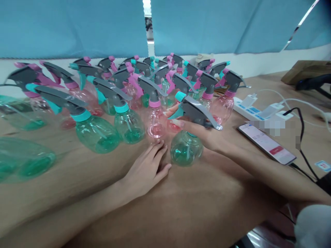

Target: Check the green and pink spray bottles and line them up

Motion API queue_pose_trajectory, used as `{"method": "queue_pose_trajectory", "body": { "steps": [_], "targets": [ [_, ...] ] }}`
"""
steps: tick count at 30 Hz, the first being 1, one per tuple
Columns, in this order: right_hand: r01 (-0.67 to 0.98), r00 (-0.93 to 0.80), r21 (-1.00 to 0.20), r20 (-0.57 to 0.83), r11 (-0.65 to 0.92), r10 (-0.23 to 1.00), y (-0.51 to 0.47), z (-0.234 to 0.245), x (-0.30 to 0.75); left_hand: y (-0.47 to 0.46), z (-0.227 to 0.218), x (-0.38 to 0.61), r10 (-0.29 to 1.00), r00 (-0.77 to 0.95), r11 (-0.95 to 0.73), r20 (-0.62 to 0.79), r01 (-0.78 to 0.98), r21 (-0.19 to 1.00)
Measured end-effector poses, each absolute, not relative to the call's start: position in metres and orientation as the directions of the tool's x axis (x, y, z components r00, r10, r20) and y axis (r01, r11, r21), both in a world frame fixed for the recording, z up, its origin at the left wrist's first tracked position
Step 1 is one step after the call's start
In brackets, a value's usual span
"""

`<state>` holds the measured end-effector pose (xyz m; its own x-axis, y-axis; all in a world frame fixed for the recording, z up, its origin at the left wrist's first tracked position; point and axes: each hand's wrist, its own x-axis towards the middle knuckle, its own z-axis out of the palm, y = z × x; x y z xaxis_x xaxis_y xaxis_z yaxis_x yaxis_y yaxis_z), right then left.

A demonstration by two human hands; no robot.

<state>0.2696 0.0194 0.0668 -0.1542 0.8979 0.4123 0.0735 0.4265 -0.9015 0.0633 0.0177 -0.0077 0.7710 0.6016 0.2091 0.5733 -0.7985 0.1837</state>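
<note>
Head: two hands (146, 168), twenty-odd spray bottles (186, 151)

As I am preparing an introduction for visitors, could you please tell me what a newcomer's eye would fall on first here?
Probably the crowd of pink and green spray bottles spread over the table. Next would come the right hand at the neck of a green bottle near the front, with the left hand resting to that bottle's left. On the right, the lit phone also stands out.
</note>
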Motion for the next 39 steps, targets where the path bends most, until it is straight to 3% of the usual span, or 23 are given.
{"method": "queue_pose_trajectory", "body": {
  "steps": [4, 13, 19, 25, 33, 39],
  "targets": [
    [0.109, -0.102, -0.901, 0.41, 0.42, 0.906, 0.015, 0.072, 0.266, 0.017, -0.008, 0.063, 0.603, 0.77, -0.797, 0.207, 0.572, 0.193],
    [0.119, -0.156, -0.891, 0.42, 0.439, 0.894, 0.018, 0.069, 0.267, 0.018, -0.007, 0.063, 0.608, 0.768, -0.793, 0.202, 0.576, 0.2],
    [0.268, -0.112, -0.866, 0.408, 0.423, 0.906, 0.02, 0.062, 0.271, 0.017, -0.007, 0.062, 0.606, 0.77, -0.796, 0.201, 0.583, 0.166],
    [0.289, -0.107, -0.86, 0.409, 0.422, 0.906, 0.019, 0.065, 0.269, 0.017, -0.004, 0.062, 0.618, 0.759, -0.786, 0.206, 0.597, 0.158],
    [0.273, -0.163, -0.842, 0.436, 0.465, 0.885, 0.018, 0.067, 0.27, 0.019, -0.005, 0.062, 0.603, 0.761, -0.789, 0.238, 0.613, 0.041],
    [0.366, -0.131, -0.829, 0.405, 0.424, 0.905, 0.016, 0.07, 0.269, 0.019, -0.006, 0.061, 0.597, 0.747, -0.785, 0.293, 0.619, 0.021]
  ]
}}
